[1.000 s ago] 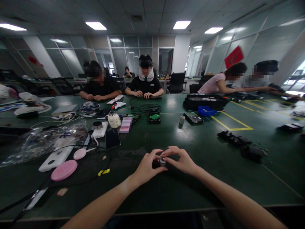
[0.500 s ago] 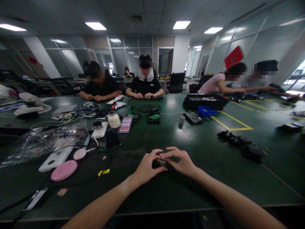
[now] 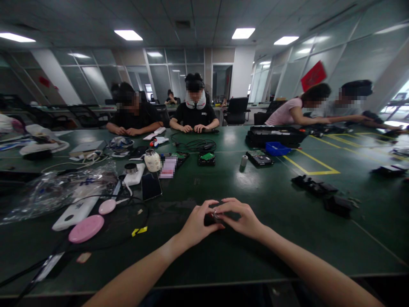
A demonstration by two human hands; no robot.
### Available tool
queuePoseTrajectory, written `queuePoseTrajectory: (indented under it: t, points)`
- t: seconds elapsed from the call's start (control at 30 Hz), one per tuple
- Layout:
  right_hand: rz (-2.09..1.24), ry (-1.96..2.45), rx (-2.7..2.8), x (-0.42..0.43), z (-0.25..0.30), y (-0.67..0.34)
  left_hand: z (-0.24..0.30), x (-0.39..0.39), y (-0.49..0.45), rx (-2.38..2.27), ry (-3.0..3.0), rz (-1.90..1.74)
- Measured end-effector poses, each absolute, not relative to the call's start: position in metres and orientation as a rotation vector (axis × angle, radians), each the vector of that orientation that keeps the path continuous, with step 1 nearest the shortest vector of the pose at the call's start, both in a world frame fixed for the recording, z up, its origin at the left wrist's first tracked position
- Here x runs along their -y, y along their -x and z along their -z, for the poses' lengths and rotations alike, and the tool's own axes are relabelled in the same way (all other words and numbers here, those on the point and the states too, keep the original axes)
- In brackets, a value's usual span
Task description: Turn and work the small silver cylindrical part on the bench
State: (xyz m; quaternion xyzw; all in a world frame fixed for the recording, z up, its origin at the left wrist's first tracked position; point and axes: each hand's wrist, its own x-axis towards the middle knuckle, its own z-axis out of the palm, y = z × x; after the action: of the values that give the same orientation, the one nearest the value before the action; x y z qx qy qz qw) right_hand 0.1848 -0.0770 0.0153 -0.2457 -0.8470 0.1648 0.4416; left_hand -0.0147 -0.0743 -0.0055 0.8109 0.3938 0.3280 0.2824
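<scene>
Over the near middle of the green table, both my hands curl inward around a small silvery metal cylinder [image 3: 216,216], mostly hidden by fingers. My left hand [image 3: 196,224] is closed round its left side, thumb low and fingers above. My right hand [image 3: 243,217] pinches at its top from the right, fingertips close to those of the left. Whether the cylinder rests on the table is hard to make out. Farther off, a similar small metal cylinder [image 3: 244,160] stands upright beside a hard drive [image 3: 260,158].
To the left lie a pink round case [image 3: 86,228], a white power bank [image 3: 75,213], a phone [image 3: 151,186], a cream jar [image 3: 152,160] and clear plastic bags [image 3: 64,185]. Black plastic parts [image 3: 337,205] lie right; a blue tray [image 3: 277,149] is farther back. Several people sit around the table.
The fingers of my right hand have shifted slightly down and left over the cylinder, covering more of it. My left hand is nearly still.
</scene>
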Motion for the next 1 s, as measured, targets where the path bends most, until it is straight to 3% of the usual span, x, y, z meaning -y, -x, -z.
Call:
queuePoseTrajectory:
  t: [1.0]
  points:
    - [-0.474,0.792,1.998,0.0815,-0.0171,-0.1809,0.0035,0.0753,0.0146,-1.045,-2.146,-0.886]
